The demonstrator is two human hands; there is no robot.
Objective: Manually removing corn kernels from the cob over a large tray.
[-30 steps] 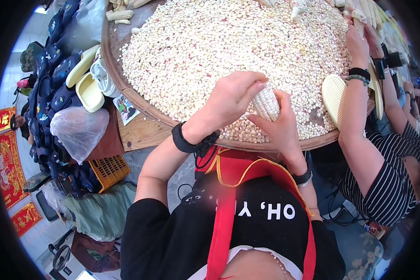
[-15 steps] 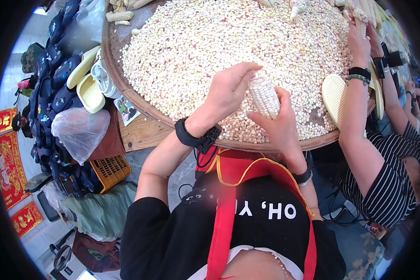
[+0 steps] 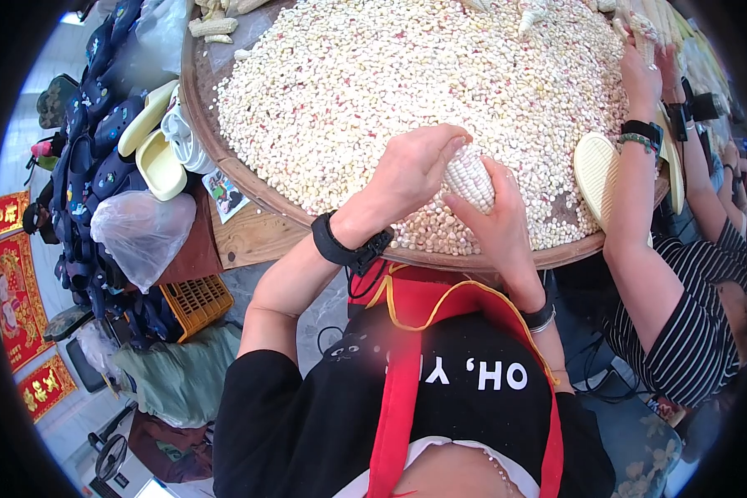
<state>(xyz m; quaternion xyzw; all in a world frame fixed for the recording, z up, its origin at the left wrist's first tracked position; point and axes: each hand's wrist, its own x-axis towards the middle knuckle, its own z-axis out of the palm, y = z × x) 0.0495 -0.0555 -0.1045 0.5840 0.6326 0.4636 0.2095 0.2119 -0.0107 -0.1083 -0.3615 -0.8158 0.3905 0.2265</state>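
Note:
A white corn cob (image 3: 471,180), still covered in pale kernels, tilts over the loose kernels near the tray's front rim. My right hand (image 3: 504,224) is closed round its right side, thumb and fingers gripping it. At the cob's upper left end, my left hand (image 3: 413,173) is curled with its fingers pressed against the kernels; the thumb is partly hidden. Beneath both hands lies a broad bed of white and yellowish corn kernels (image 3: 332,108), flecked with red, in a large round woven tray (image 3: 249,184).
Stripped cobs (image 3: 213,29) lie at the tray's far left. On the right, a co-worker's hand (image 3: 639,75) holds another cob, beside a cream slipper (image 3: 596,178). Left of the tray stand cream clogs (image 3: 159,164), a clear plastic bag (image 3: 144,228) and an orange crate (image 3: 195,305).
My left hand has moved slightly down and right at the cob's upper end. The cob has tipped and sits a little lower in my right hand.

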